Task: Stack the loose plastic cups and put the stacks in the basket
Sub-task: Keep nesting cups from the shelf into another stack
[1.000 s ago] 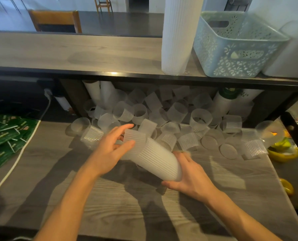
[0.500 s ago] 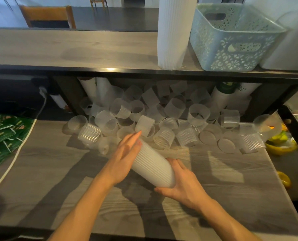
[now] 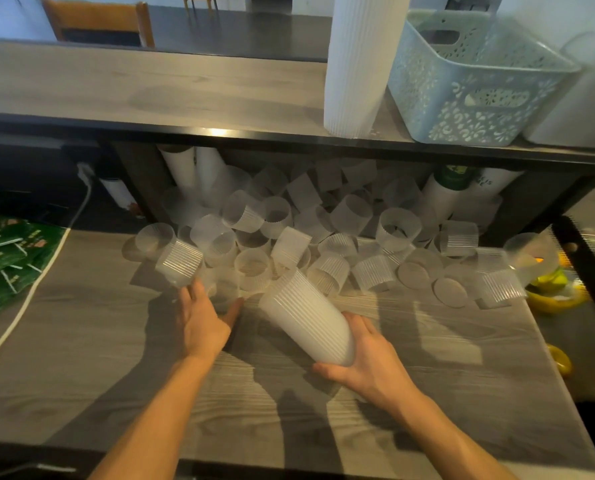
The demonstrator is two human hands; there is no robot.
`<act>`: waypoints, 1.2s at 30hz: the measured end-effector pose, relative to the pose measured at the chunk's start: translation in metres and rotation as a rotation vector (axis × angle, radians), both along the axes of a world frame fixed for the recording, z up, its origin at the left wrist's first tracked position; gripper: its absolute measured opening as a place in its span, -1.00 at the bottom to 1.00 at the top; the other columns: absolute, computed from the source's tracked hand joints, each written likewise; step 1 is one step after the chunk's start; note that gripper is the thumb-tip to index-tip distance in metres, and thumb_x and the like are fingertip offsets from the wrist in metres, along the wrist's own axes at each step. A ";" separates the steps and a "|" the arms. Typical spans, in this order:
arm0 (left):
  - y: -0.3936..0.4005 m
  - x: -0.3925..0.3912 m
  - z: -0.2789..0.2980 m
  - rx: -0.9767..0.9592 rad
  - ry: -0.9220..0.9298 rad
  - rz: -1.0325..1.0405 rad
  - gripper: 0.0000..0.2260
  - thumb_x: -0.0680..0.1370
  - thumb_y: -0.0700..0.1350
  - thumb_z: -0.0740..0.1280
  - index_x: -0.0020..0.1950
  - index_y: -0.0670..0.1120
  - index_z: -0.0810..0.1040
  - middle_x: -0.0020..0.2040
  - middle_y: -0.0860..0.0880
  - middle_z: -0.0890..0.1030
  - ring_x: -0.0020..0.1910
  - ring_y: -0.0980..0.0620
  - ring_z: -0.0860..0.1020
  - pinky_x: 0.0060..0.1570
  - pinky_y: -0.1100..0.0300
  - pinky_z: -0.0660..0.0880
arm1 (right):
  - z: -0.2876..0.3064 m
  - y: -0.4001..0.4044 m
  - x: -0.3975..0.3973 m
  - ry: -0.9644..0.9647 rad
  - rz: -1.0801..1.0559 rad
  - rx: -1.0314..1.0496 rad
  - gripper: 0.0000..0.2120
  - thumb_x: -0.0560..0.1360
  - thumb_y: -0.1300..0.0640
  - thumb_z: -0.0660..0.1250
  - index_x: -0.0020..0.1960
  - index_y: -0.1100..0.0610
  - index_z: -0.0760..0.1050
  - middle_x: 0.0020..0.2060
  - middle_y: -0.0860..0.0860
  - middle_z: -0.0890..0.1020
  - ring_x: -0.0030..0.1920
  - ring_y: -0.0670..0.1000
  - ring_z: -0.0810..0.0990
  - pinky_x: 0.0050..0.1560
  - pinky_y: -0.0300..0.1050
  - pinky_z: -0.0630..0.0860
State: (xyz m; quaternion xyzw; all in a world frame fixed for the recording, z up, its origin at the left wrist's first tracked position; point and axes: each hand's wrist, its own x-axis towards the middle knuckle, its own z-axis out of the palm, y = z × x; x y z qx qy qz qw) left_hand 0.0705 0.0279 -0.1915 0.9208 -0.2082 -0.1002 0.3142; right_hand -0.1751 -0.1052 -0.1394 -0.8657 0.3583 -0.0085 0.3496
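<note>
From the head camera, your right hand (image 3: 372,362) cups the closed end of a stack of cups (image 3: 306,318), thumb and fingers curled round it; the stack tilts up and away over the lower counter (image 3: 98,358). Your left hand (image 3: 202,323) reaches among the loose cups (image 3: 327,271), fingers spread around one clear cup (image 3: 225,289); whether they grip it, you cannot tell. The basket (image 3: 476,81) stands on the upper shelf (image 3: 116,81) beside a tall stack (image 3: 362,64). Writing on the green packets (image 3: 1,261) is too blurred to read.
</note>
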 end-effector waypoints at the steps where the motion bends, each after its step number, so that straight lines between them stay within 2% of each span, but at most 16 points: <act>1: -0.003 0.002 -0.001 0.001 -0.004 0.003 -0.18 0.42 0.15 0.49 0.52 -0.07 0.16 0.38 -0.19 0.32 0.32 -0.27 0.37 0.26 -0.23 0.38 | 0.001 0.001 0.000 0.006 -0.002 -0.006 -0.14 0.26 -0.33 0.49 0.41 -0.04 0.24 0.11 -0.14 0.39 0.13 -0.02 0.50 0.05 -0.08 0.46; 4: -0.010 0.002 0.000 0.010 -0.005 0.029 -0.28 0.45 0.20 0.44 0.47 -0.05 0.21 0.42 -0.19 0.33 0.34 -0.30 0.38 0.25 -0.29 0.38 | 0.003 0.000 -0.001 0.022 -0.001 -0.015 -0.14 0.23 -0.37 0.46 0.39 -0.03 0.26 0.11 -0.14 0.41 0.13 -0.02 0.51 0.07 -0.05 0.47; 6: -0.009 0.000 -0.001 -0.051 0.038 0.058 -0.32 0.47 0.18 0.43 0.46 -0.05 0.24 0.44 -0.17 0.31 0.39 -0.27 0.34 0.32 -0.29 0.33 | 0.005 -0.002 -0.001 0.026 -0.007 -0.011 -0.09 0.18 -0.44 0.40 0.38 -0.04 0.26 0.12 -0.13 0.43 0.13 -0.03 0.51 0.08 -0.04 0.48; 8: 0.000 -0.006 0.004 -0.142 0.112 0.104 -0.34 0.49 0.17 0.42 0.48 -0.05 0.27 0.44 -0.16 0.34 0.40 -0.21 0.34 0.36 -0.22 0.30 | 0.006 -0.004 -0.002 0.025 -0.015 -0.015 -0.08 0.17 -0.45 0.39 0.39 -0.04 0.26 0.14 -0.12 0.44 0.13 -0.03 0.50 0.10 -0.02 0.49; 10: 0.011 -0.013 0.013 -0.232 0.213 0.158 -0.40 0.52 0.17 0.38 0.48 -0.04 0.32 0.34 -0.09 0.43 0.29 -0.10 0.42 0.27 -0.08 0.37 | 0.005 -0.006 -0.002 0.013 -0.020 -0.021 -0.09 0.19 -0.43 0.42 0.39 -0.03 0.25 0.15 -0.12 0.44 0.13 -0.03 0.50 0.12 -0.01 0.49; 11: 0.016 -0.016 0.023 -0.324 0.310 0.188 -0.46 0.54 0.17 0.36 0.45 -0.02 0.37 0.27 -0.04 0.48 0.22 -0.05 0.45 0.22 -0.01 0.39 | 0.005 -0.006 -0.002 0.006 -0.019 -0.024 -0.10 0.20 -0.42 0.42 0.39 -0.03 0.25 0.15 -0.13 0.43 0.13 -0.03 0.50 0.12 -0.02 0.49; 13: 0.020 -0.020 0.046 -0.619 0.531 0.214 -0.69 0.56 0.15 0.33 0.24 0.03 0.54 0.12 0.03 0.58 0.17 -0.05 0.54 0.19 0.02 0.44 | 0.005 -0.006 0.000 -0.001 -0.007 -0.024 -0.12 0.21 -0.40 0.44 0.38 -0.04 0.26 0.12 -0.14 0.42 0.12 -0.03 0.50 0.10 -0.05 0.48; 15: 0.018 -0.021 0.071 -0.757 0.587 0.133 -0.79 0.55 0.14 0.34 0.09 0.07 0.60 0.07 -0.01 0.63 0.16 -0.07 0.58 0.19 -0.02 0.49 | 0.007 -0.005 0.006 -0.003 0.031 -0.033 -0.13 0.19 -0.41 0.42 0.37 -0.05 0.27 0.10 -0.16 0.41 0.11 -0.04 0.49 0.08 -0.06 0.47; 18: 0.009 -0.019 0.105 -0.627 0.500 -0.104 -0.70 0.46 0.28 0.34 0.08 0.16 0.56 0.13 0.03 0.59 0.15 0.03 0.56 0.20 0.04 0.48 | 0.010 -0.003 0.018 -0.026 0.086 -0.058 -0.11 0.16 -0.45 0.35 0.36 -0.06 0.27 0.11 -0.15 0.42 0.11 -0.03 0.49 0.07 -0.05 0.47; 21: 0.002 -0.017 0.128 -0.419 0.369 -0.273 -0.56 0.38 0.40 0.26 0.11 0.17 0.55 0.12 0.06 0.58 0.11 0.09 0.55 0.14 0.07 0.47 | 0.017 -0.003 0.025 -0.064 0.095 -0.064 -0.08 0.16 -0.45 0.33 0.41 -0.07 0.24 0.15 -0.12 0.44 0.11 -0.03 0.50 0.07 -0.07 0.48; 24: -0.002 -0.012 0.140 -0.391 0.282 -0.342 -0.90 0.56 0.18 0.29 0.03 0.24 0.54 0.08 0.10 0.59 0.07 0.11 0.56 0.14 0.07 0.48 | 0.023 -0.005 0.027 -0.100 0.099 -0.081 -0.09 0.19 -0.42 0.37 0.42 -0.05 0.23 0.13 -0.14 0.43 0.10 -0.05 0.49 0.02 -0.11 0.45; 25: -0.002 -0.010 0.142 -0.377 0.263 -0.359 -0.92 0.59 0.13 0.29 0.06 0.25 0.54 0.09 0.11 0.59 0.07 0.12 0.57 0.16 0.05 0.48 | 0.024 -0.005 0.026 -0.105 0.109 -0.095 -0.11 0.21 -0.40 0.39 0.41 -0.04 0.24 0.11 -0.15 0.41 0.10 -0.06 0.48 0.01 -0.12 0.43; 29: -0.002 0.001 0.152 -0.250 0.202 -0.431 -0.43 0.39 0.35 0.21 0.32 0.15 0.53 0.11 0.07 0.58 0.06 0.08 0.58 0.18 -0.01 0.50 | 0.027 -0.008 0.022 -0.125 0.101 -0.118 -0.14 0.23 -0.37 0.44 0.40 -0.05 0.25 0.11 -0.16 0.41 0.11 -0.06 0.48 0.05 -0.09 0.45; 32: -0.002 0.005 0.160 -0.174 0.190 -0.481 -0.44 0.35 0.37 0.16 0.29 0.21 0.54 0.08 0.06 0.57 0.04 0.10 0.57 0.14 0.07 0.49 | 0.031 -0.008 0.019 -0.129 0.099 -0.117 -0.16 0.24 -0.34 0.47 0.38 -0.08 0.25 0.12 -0.18 0.39 0.10 -0.08 0.47 0.07 -0.10 0.46; 35: -0.006 0.001 0.164 -0.036 0.236 -0.572 -0.53 0.31 0.45 0.14 0.14 0.36 0.51 0.13 0.08 0.53 0.11 0.12 0.52 0.19 0.10 0.44 | 0.033 -0.005 0.019 -0.133 0.117 -0.107 -0.18 0.23 -0.34 0.46 0.37 -0.08 0.26 0.11 -0.17 0.40 0.09 -0.08 0.47 0.09 -0.07 0.48; 36: -0.007 -0.004 0.162 -0.004 0.253 -0.586 -0.48 0.31 0.50 0.13 0.19 0.36 0.48 0.19 0.10 0.49 0.17 0.12 0.49 0.21 0.13 0.41 | 0.032 -0.005 0.020 -0.145 0.109 -0.100 -0.18 0.22 -0.35 0.46 0.36 -0.08 0.27 0.10 -0.17 0.40 0.08 -0.09 0.46 0.08 -0.07 0.47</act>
